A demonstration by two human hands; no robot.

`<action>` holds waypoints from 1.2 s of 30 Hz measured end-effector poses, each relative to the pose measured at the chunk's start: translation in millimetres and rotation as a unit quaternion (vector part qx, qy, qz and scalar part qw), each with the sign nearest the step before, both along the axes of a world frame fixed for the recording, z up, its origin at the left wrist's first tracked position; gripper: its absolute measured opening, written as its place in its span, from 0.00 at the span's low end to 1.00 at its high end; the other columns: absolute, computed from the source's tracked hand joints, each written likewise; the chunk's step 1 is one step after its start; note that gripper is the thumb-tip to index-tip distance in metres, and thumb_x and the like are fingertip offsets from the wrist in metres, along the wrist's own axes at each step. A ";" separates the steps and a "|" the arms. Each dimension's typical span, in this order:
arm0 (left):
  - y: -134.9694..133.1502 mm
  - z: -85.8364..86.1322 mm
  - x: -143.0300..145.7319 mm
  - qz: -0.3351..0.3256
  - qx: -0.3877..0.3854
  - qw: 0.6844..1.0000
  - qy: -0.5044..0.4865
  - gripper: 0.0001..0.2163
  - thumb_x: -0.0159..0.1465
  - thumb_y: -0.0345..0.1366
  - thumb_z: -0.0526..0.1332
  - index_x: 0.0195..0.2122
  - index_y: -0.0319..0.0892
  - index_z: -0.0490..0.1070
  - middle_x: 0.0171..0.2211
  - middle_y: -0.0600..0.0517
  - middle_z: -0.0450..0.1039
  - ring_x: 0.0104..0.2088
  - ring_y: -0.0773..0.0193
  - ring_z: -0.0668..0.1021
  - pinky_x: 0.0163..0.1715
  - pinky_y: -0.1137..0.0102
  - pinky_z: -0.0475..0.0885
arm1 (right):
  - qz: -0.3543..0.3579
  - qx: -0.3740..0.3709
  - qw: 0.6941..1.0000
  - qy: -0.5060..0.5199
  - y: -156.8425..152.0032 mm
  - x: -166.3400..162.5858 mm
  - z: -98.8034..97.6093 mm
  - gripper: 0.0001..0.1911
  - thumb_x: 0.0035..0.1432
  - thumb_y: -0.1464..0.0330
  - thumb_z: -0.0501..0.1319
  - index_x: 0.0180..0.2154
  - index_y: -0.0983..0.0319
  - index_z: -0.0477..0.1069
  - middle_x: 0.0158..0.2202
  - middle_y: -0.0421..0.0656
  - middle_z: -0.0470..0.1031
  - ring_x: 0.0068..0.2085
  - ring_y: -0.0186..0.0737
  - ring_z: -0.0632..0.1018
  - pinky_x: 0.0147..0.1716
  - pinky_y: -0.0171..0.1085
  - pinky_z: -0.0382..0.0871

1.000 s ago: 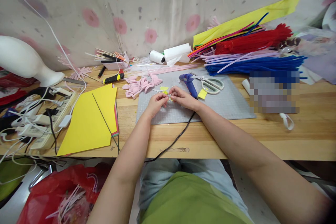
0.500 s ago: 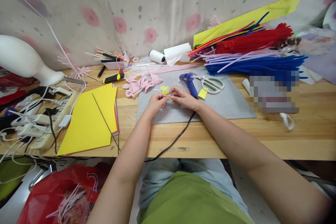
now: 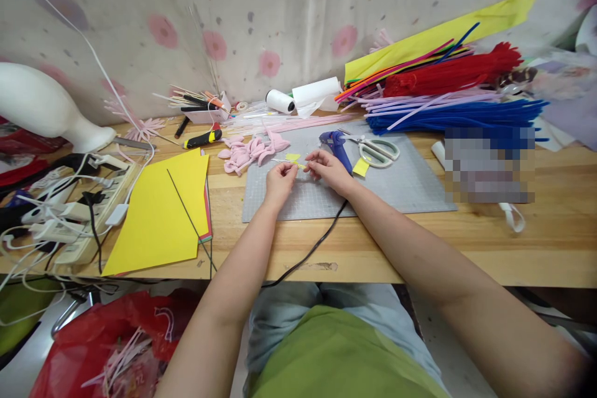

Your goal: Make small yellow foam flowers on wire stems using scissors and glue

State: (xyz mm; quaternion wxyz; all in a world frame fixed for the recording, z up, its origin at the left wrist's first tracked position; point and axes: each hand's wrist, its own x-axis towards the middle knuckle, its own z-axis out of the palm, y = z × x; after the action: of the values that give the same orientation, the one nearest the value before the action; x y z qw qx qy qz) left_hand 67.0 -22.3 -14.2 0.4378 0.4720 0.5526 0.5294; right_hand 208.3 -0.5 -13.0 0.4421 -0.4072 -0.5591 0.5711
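Note:
Over the grey cutting mat, my two hands are close together. My left hand pinches a small, thin yellow strip between thumb and fingertips. My right hand has its curled fingertips at the strip's other end, partly hiding it. A small yellow piece lies just behind my left fingers, with a thin white stem beside it. Right behind my right hand are a blue glue gun, scissors with pale handles and a yellow paper scrap. Pink fuzzy shaped pieces are heaped left of them.
Yellow sheets lie left, near a cable-filled power strip. Blue and red pipe cleaners are piled back right. A white foam head stands far left. The glue gun's black cord crosses the table edge.
My hands have drawn slightly apart, and more of the yellow strip shows between them. My right fingers have loosened a little; my left hand has turned more upright.

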 end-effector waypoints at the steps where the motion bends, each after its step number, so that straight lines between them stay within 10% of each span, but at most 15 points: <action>1: 0.7 -1.1 0.3 0.004 0.001 1.000 0.000 0.07 0.53 0.37 0.62 0.27 0.38 0.70 0.15 0.59 0.60 0.16 0.75 0.59 0.17 0.76 0.52 | -0.013 -0.010 1.000 -0.002 0.8 -0.7 -0.4 0.09 0.49 0.65 0.61 0.32 0.61 0.64 0.26 0.38 0.72 0.22 0.27 0.67 0.22 0.30 0.62; 36: 0.8 1.2 4.2 0.012 0.015 1.000 -0.013 0.04 0.51 0.33 0.63 0.26 0.38 0.73 0.27 0.51 0.75 0.28 0.68 0.75 0.33 0.72 0.67 | -0.010 0.012 1.000 -0.006 -2.3 -3.9 7.0 0.13 0.39 0.63 0.65 0.28 0.62 0.69 0.25 0.38 0.70 0.25 0.30 0.66 0.22 0.31 0.57</action>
State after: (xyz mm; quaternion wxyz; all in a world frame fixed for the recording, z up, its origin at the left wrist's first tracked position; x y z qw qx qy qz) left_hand 71.2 -21.5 -13.0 0.4311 0.4648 0.5445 0.5491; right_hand 204.4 -2.8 -5.9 0.4493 -0.4108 -0.5644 0.5576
